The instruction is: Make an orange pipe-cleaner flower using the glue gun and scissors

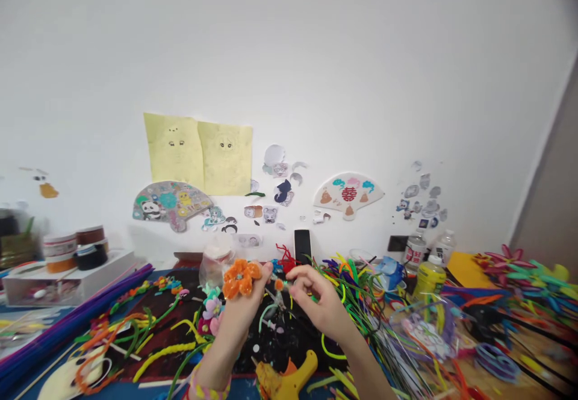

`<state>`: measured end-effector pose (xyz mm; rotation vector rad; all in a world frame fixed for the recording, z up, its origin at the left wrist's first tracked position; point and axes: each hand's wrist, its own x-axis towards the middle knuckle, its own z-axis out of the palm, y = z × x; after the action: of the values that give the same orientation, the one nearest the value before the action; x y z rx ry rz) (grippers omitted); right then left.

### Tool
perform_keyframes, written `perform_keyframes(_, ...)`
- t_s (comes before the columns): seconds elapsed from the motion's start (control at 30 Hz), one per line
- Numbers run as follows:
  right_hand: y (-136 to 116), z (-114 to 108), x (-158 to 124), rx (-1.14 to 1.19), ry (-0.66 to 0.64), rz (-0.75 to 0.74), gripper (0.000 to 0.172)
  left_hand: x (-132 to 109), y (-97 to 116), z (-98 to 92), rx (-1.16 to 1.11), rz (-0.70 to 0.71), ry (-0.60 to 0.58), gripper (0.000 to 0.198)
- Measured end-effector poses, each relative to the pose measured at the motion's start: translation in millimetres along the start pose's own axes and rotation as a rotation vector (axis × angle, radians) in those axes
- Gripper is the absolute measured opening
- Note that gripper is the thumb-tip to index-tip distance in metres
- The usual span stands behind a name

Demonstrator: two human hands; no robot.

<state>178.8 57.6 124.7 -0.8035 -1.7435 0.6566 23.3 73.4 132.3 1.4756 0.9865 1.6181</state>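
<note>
An orange fuzzy flower (242, 278), which looks bent from pipe cleaner, is in my left hand (246, 309). My left fingers are closed and partly hidden behind its petals. Facing it, my right hand (318, 300) has its fingers curled and its thumb drawn in close to a small orange fuzzy piece (279, 284). What sits between the right fingertips is too small to make out. Below both hands lies a yellow glue gun (289, 379) on the dark mat (253, 361).
Loose pipe cleaners (347, 285) in many colours crowd the right side. Purple and blue ones (85, 315) lie in a long bundle at left. A yellow bottle (431, 276), a clear plastic bag (428, 328) and a black phone-like object (302, 245) stand or lie around.
</note>
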Motion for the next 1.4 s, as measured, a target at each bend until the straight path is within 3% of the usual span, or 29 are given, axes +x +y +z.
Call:
perform_keyframes(0.1,-7,1,-2,-0.045,0.004,-0.017,0.025,0,2,1.5,0.11,0.086,-0.014,0.027)
perform_keyframes(0.2,-12,3,-3,-0.208,-0.028,-0.07,0.01,0,5,4.0,0.191,0.157,-0.035,0.025)
perform_keyframes(0.3,-14,3,-3,-0.324,-0.009,-0.097,0.015,1,7,5.0,0.204,0.171,-0.11,0.023)
perform_keyframes(0.43,-13,-2,-2,-0.315,0.096,-0.069,0.016,0,3,5.2,0.246,0.175,-0.228,0.01)
perform_keyframes(0.6,-14,-8,-2,-0.255,0.17,-0.022,0.018,2,-8,7.9,0.257,0.153,-0.307,0.012)
perform_keyframes(0.93,-54,-21,-21,-0.342,0.112,-0.089,0.01,-4,9,0.0,0.401,0.222,-0.377,0.015)
perform_keyframes(1.0,-66,-40,-37,-0.381,0.211,-0.122,0.01,-5,12,-4.9,0.421,0.239,-0.373,0.016)
perform_keyframes(1.07,-77,-71,-63,-0.407,0.45,-0.2,0.011,-3,13,-10.4,0.367,0.179,-0.295,0.019)
perform_keyframes(1.13,-86,-107,-95,-0.281,0.718,-0.381,0.014,-1,11,-14.7,0.22,0.066,-0.222,0.023)
perform_keyframes(1.2,-89,-136,-119,-0.087,0.823,-0.629,0.025,2,8,-16.1,0.064,-0.059,-0.182,0.025)
perform_keyframes(1.23,-89,-144,-124,-0.045,0.869,-0.659,0.035,3,7,-15.4,0.001,-0.107,-0.172,0.026)
perform_keyframes(1.27,-87,-147,-125,-0.074,0.837,-0.682,0.048,3,6,-13.8,-0.049,-0.134,-0.164,0.028)
perform_keyframes(1.3,-84,-144,-119,-0.133,0.697,-0.644,0.059,2,6,-11.5,-0.083,-0.145,-0.167,0.028)
perform_keyframes(1.4,-69,-114,-81,-0.274,0.08,-0.258,0.038,-2,6,-2.9,-0.082,-0.111,-0.234,0.031)
